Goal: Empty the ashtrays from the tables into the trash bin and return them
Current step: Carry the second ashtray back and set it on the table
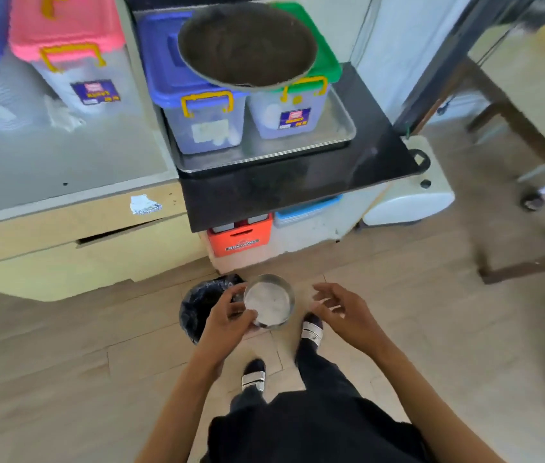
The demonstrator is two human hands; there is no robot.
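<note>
— Wood-plank floor (431, 329) runs under everything, with a counter (47, 248) far left and a black shelf (298, 182) carrying lidded storage tubs (194, 105) and a dark bowl (247, 48). Where's the ashtray?

— Near the middle: a round metal ashtray (269, 301), mouth facing up, pale residue inside. The left hand (231, 317) has its fingers curled around the left rim, holding it. The black-lined trash bin (202, 305) sits just left of it, partly behind that hand.

— And the other hand?

— The right hand (338, 310) hovers near the ashtray's right side, fingers loosely spread, holding nothing.

— What might go wrong?

— The ashtray seems to hang beside the bin's mouth rather than squarely over it. Tipped from here, I'd guess ash could land on the floor or the shoes (311, 330). A one-sided grip on smooth metal could also slip.
</note>
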